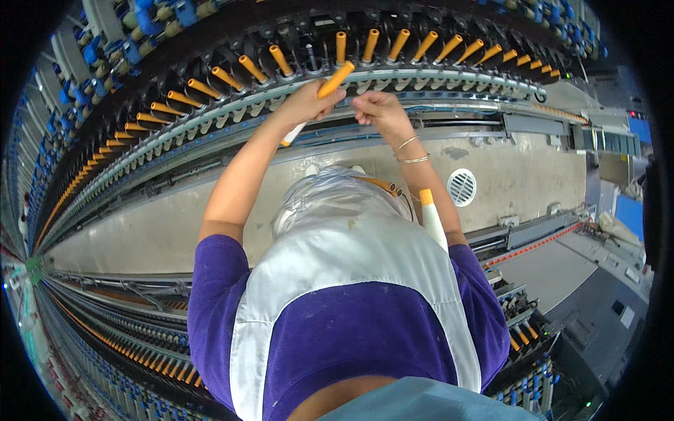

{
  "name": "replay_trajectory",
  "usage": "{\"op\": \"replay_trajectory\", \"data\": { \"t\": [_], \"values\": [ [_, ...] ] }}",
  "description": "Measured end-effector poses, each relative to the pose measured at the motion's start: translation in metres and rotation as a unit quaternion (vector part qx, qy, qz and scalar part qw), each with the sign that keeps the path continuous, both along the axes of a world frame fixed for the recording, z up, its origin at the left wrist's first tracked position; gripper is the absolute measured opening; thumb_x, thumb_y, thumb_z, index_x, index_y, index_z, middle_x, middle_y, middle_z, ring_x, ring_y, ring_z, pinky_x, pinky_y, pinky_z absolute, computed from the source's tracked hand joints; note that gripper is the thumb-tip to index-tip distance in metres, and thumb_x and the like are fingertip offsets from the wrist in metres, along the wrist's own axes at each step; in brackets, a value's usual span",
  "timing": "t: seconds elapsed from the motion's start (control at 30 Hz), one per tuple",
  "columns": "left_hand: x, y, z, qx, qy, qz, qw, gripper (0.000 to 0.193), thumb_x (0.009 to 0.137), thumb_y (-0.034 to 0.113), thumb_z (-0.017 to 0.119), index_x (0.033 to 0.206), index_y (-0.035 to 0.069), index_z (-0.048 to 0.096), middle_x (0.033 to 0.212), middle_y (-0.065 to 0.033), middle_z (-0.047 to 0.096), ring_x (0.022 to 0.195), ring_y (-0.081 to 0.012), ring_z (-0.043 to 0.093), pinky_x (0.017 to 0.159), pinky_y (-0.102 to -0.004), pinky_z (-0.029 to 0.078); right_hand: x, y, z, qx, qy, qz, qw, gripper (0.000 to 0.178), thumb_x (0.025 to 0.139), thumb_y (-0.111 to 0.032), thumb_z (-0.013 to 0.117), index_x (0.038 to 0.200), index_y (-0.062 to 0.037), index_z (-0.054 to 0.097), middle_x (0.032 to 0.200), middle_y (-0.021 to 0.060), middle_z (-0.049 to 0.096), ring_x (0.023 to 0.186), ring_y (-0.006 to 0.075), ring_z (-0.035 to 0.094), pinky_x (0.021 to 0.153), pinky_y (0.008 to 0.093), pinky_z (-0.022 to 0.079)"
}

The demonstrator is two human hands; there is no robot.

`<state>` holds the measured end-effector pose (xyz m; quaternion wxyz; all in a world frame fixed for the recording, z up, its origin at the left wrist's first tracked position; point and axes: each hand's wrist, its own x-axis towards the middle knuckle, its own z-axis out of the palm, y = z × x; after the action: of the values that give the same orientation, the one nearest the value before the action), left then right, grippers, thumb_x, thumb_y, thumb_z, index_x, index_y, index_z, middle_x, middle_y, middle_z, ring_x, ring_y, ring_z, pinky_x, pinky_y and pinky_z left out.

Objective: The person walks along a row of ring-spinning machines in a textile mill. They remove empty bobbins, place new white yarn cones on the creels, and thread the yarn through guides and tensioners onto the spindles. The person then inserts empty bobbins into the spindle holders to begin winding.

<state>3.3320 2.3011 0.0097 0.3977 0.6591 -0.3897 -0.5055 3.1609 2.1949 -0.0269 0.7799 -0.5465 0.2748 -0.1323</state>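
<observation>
My left hand is wrapped round a yarn bobbin. Its orange tube end points up and to the right, and its white wound end shows below the hand. Close beside it on the right, my right hand has its fingers pinched together; any thread in them is too fine to make out. Both hands are just in front of a long row of upright orange tubes on a spinning machine. One bare metal spindle stands among these tubes, just beyond my left hand.
A white apron bulges at my waist, with another white-wound bobbin and several orange tube ends at its right side. A round floor grate lies to the right. Behind me runs a second machine row.
</observation>
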Motion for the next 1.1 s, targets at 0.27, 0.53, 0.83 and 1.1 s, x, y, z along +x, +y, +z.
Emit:
{"op": "replay_trajectory", "data": {
  "t": [0.27, 0.53, 0.83, 1.1],
  "values": [
    [0.061, 0.110, -0.105, -0.010, -0.284, -0.057, 0.957, 0.043, 0.088, 0.042, 0.065, 0.109, 0.006, 0.060, 0.084, -0.0124, 0.065, 0.072, -0.0272, 0.062, 0.065, -0.0375, 0.047, 0.006, -0.038, -0.003, -0.527, 0.021, -0.057, 0.848, 0.006, 0.077, -0.002, 0.069, 0.080, 0.0007, 0.065, 0.075, 0.0121, 0.062, 0.066, 0.0262, 0.059, 0.060, 0.0340, 0.045],
    [0.206, 0.349, -0.159, 0.162, -0.579, 0.071, 0.796, 0.033, 0.084, 0.019, 0.066, 0.112, 0.003, 0.059, 0.107, -0.0180, 0.065, 0.096, -0.0351, 0.063, 0.081, -0.0462, 0.050, 0.078, -0.016, -0.070, -0.601, 0.033, -0.054, 0.797, 0.007, 0.075, 0.000, 0.065, 0.082, -0.0025, 0.064, 0.105, 0.0039, 0.066, 0.077, 0.0275, 0.065, 0.063, 0.0351, 0.052],
    [0.228, 0.322, -0.219, 0.007, 0.171, 0.689, 0.704, 0.027, 0.097, 0.031, 0.054, 0.090, 0.005, 0.054, 0.076, -0.0038, 0.053, 0.063, -0.0158, 0.050, 0.061, -0.0295, 0.046, 0.154, -0.018, -0.113, -0.736, 0.194, -0.049, 0.647, 0.011, 0.077, -0.005, 0.057, 0.086, -0.0089, 0.061, 0.089, 0.0058, 0.065, 0.067, 0.0267, 0.066, 0.053, 0.0398, 0.052],
    [0.076, 0.104, -0.087, -0.093, 0.110, 0.264, 0.954, 0.037, 0.099, 0.030, 0.052, 0.129, 0.007, 0.054, 0.112, -0.0023, 0.059, 0.101, -0.0117, 0.054, 0.089, -0.0264, 0.042, 0.057, -0.052, 0.082, -0.618, -0.040, -0.285, 0.732, 0.013, 0.074, 0.001, 0.072, 0.072, 0.0002, 0.059, 0.109, 0.0097, 0.060, 0.085, 0.0187, 0.058, 0.070, 0.0292, 0.049]
  ]
}}
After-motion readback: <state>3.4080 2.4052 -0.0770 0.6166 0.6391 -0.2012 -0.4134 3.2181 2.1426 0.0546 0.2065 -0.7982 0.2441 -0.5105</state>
